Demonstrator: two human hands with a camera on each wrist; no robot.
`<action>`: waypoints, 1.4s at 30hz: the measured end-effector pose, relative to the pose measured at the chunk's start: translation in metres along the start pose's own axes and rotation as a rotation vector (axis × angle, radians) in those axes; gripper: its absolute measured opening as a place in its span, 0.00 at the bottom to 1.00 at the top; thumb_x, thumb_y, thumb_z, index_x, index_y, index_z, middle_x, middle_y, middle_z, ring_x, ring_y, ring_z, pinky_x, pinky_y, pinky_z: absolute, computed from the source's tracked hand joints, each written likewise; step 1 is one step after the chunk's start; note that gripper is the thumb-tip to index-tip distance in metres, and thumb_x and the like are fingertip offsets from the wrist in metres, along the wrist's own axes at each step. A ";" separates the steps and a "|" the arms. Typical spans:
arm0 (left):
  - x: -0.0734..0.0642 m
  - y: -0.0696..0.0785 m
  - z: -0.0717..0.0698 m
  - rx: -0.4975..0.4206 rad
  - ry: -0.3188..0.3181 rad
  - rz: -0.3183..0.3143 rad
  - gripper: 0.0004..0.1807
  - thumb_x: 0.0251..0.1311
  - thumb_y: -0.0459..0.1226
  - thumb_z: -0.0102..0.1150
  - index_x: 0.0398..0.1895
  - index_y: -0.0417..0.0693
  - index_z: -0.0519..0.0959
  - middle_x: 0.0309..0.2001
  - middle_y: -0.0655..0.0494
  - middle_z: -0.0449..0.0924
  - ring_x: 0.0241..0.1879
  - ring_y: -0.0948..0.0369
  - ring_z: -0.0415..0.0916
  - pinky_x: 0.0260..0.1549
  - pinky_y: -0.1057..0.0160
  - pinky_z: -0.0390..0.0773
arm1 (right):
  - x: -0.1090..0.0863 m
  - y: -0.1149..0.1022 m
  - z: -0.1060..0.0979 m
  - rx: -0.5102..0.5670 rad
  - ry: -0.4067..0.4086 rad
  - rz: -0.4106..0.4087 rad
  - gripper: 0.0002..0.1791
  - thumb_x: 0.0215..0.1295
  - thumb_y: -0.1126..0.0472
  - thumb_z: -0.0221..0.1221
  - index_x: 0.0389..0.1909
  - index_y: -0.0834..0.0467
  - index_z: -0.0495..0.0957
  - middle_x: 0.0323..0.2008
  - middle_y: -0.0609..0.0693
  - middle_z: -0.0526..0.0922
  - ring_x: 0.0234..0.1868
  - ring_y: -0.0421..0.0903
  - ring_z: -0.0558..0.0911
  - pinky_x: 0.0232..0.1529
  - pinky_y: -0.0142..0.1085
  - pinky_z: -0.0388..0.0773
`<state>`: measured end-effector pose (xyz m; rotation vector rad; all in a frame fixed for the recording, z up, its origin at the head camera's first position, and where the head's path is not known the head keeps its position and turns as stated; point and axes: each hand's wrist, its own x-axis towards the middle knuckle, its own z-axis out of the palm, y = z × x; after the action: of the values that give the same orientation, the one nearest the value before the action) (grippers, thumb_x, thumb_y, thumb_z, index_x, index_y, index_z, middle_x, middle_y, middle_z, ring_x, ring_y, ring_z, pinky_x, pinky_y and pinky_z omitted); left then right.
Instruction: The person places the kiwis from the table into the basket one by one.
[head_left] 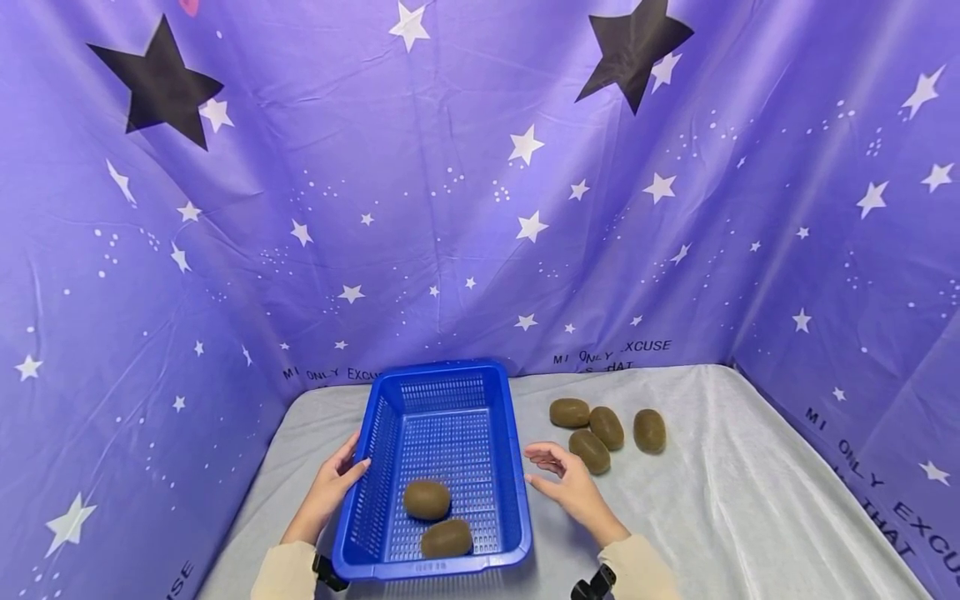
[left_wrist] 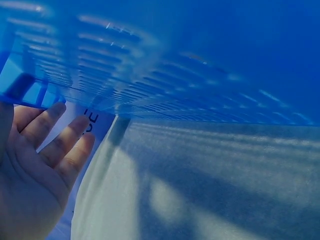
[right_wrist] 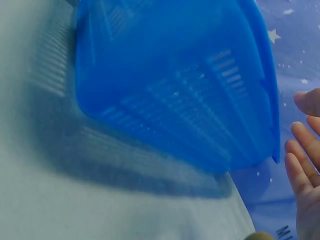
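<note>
A blue plastic basket (head_left: 517, 500) with slotted walls is in front of me in the head view. Two brown kiwifruits, one (head_left: 427, 500) farther and one (head_left: 446, 539) nearer, lie inside near its front end. At the basket's left rim, my left hand (head_left: 330, 487) holds on, thumb over the edge and fingers outside; the left wrist view shows those fingers (left_wrist: 70, 145) under the rim. My right hand (head_left: 573, 487) is apart from the right side, fingers loosely bent and holding nothing. In the right wrist view a gap separates its fingers (right_wrist: 300, 145) from the basket.
Several more kiwifruits lie right of the basket: three bunched together, including one (head_left: 569, 412) at the back, and another (head_left: 649, 431) farther right. Pale cloth covers the table (head_left: 720, 517). A purple curtain (head_left: 450, 208) with stars stands behind and at both sides.
</note>
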<state>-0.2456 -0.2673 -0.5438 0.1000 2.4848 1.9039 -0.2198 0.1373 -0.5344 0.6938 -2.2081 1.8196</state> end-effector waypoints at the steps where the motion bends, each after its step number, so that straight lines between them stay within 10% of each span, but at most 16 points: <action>1: 0.000 0.000 0.000 0.005 0.004 -0.002 0.36 0.64 0.38 0.56 0.72 0.40 0.54 0.66 0.34 0.61 0.60 0.44 0.66 0.47 0.60 0.76 | -0.001 0.003 -0.002 -0.003 0.008 -0.002 0.20 0.53 0.71 0.65 0.48 0.70 0.75 0.45 0.63 0.80 0.46 0.40 0.79 0.49 0.36 0.76; 15: -0.001 -0.001 0.000 -0.023 -0.007 -0.021 0.36 0.64 0.37 0.55 0.73 0.43 0.53 0.66 0.35 0.61 0.61 0.42 0.64 0.50 0.56 0.75 | -0.009 -0.002 -0.023 -0.156 0.168 0.062 0.18 0.48 0.77 0.65 0.42 0.73 0.76 0.40 0.65 0.81 0.41 0.35 0.78 0.44 0.49 0.77; 29: -0.001 0.002 0.000 -0.023 -0.006 -0.025 0.36 0.65 0.37 0.54 0.73 0.42 0.53 0.67 0.36 0.60 0.62 0.42 0.63 0.52 0.54 0.74 | -0.013 0.040 -0.045 -0.250 0.388 0.152 0.18 0.50 0.74 0.66 0.43 0.68 0.77 0.42 0.61 0.82 0.44 0.53 0.80 0.45 0.21 0.70; 36: 0.000 0.001 0.000 -0.031 -0.009 -0.024 0.35 0.65 0.36 0.54 0.72 0.41 0.53 0.67 0.36 0.59 0.63 0.42 0.62 0.52 0.57 0.73 | -0.013 0.022 -0.048 -0.261 0.460 0.160 0.18 0.47 0.77 0.65 0.43 0.73 0.76 0.42 0.66 0.80 0.45 0.61 0.77 0.48 0.25 0.70; 42: -0.001 0.002 0.000 -0.053 -0.022 -0.018 0.35 0.65 0.36 0.54 0.73 0.42 0.52 0.67 0.35 0.60 0.62 0.41 0.63 0.50 0.58 0.74 | -0.016 0.052 -0.056 -0.251 0.494 0.285 0.20 0.50 0.74 0.65 0.46 0.69 0.75 0.45 0.63 0.79 0.47 0.51 0.75 0.50 0.24 0.67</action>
<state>-0.2445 -0.2669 -0.5423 0.0968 2.4117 1.9489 -0.2380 0.2017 -0.5742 -0.1200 -2.2020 1.5616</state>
